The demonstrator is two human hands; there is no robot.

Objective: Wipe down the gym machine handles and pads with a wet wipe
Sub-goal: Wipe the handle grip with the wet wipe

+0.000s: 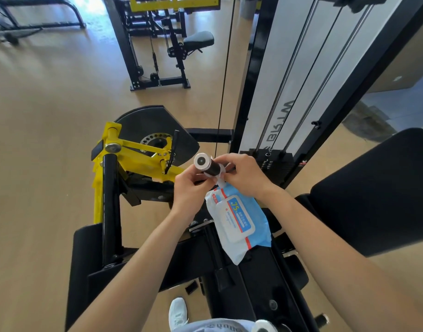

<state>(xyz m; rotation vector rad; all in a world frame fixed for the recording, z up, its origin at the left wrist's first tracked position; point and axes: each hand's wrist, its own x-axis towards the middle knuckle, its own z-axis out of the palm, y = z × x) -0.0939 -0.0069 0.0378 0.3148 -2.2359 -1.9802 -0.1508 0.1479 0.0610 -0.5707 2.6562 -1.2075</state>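
On handle [206, 165], left grip [188, 188] curls round; right grip [244, 173] pinches wipe [220, 174], mostly hidden. Below hangs pack [236, 219], top hidden.

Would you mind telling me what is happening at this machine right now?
A person is wiping a gym machine's black handle. The right hand pinches a white wet wipe wrapped around the handle, while the left hand grips the handle from below. A blue wipe pack hangs just beneath the hands; which hand holds it is unclear. A black pad sits to the right.
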